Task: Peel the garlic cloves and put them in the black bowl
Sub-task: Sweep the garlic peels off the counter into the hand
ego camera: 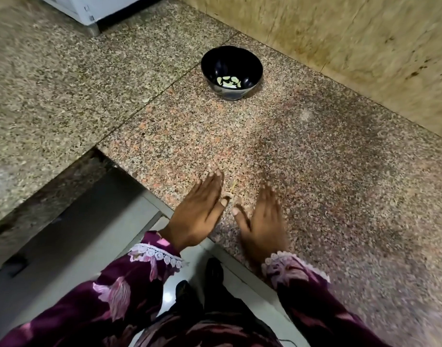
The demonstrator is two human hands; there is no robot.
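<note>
The black bowl (231, 71) stands on the speckled granite counter (302, 159), near the back wall. Several pale peeled garlic cloves (228, 81) lie at its bottom. My left hand (198, 211) lies flat with straight fingers near the counter's front edge, holding nothing. My right hand (263, 219) is beside it, also flat with fingers straight and spread, blurred by motion. A small pale scrap of garlic skin (232, 185) lies on the counter between the two hands. Both hands are well in front of the bowl.
A beige stone wall (352, 46) runs behind the bowl. A white appliance (90, 8) sits at the back left. The counter steps inward at the left, with the floor (72, 221) and my dark shoes (212, 274) below.
</note>
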